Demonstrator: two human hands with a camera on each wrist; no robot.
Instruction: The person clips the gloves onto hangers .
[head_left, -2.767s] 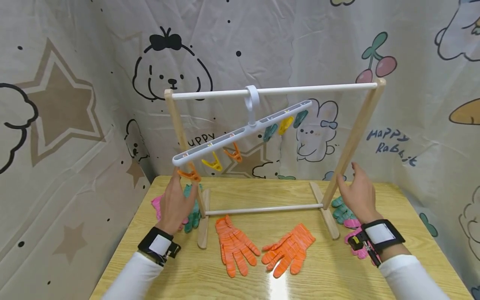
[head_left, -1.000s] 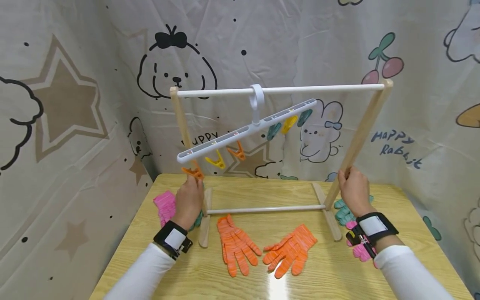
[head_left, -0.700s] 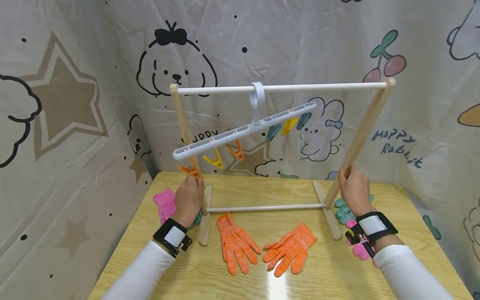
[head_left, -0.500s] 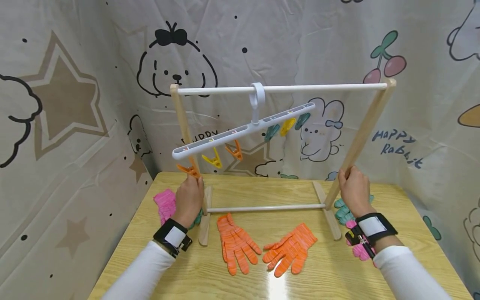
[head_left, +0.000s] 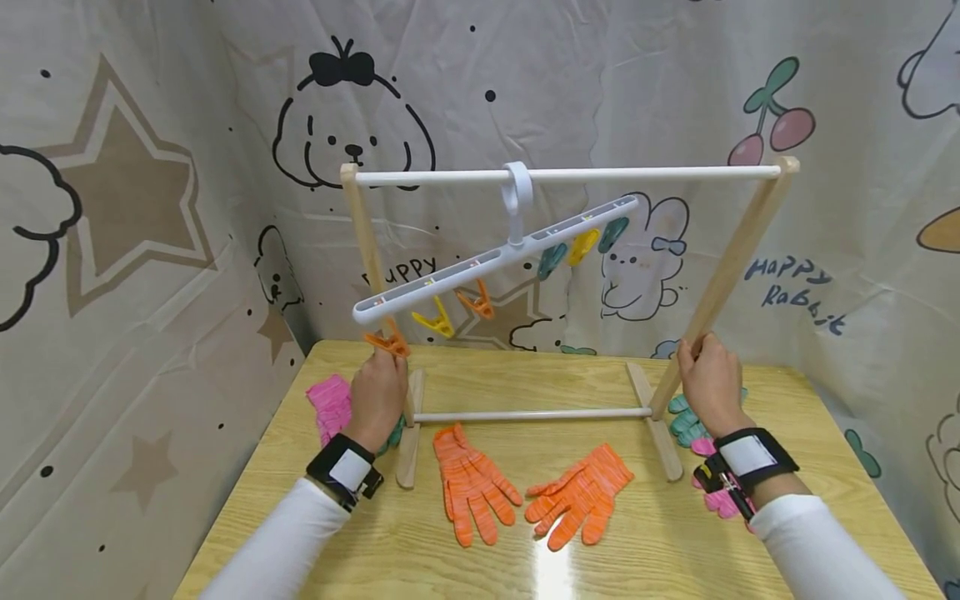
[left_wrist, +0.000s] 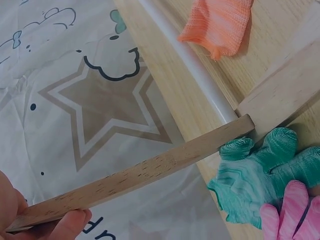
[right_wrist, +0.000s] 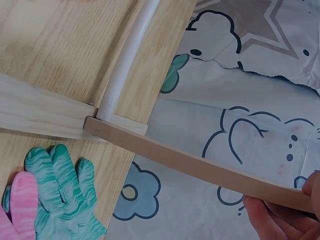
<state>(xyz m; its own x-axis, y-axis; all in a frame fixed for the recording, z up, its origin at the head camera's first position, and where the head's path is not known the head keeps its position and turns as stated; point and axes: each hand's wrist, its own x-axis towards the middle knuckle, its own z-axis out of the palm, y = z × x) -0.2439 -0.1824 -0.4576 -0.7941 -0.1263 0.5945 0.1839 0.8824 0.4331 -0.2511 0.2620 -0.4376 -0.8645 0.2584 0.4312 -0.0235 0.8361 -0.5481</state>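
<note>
On the table (head_left: 525,383), one rack (head_left: 741,250) stands with its uprights (head_left: 362,225) inside curled fingers: the left hand (head_left: 378,396) and right hand (head_left: 711,385) each grip one. Counted: two uprights, two rods (head_left: 532,415), one hanger (head_left: 516,247), six clips (head_left: 583,247) (two orange, two yellow, two teal), two orange gloves (head_left: 476,492) in front. Rack finish: pale wood, white rods.

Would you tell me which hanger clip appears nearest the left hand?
The orange clip at one end of the hanger, just above the left hand in the head view; the other orange clip hangs beyond a yellow clip.
</note>
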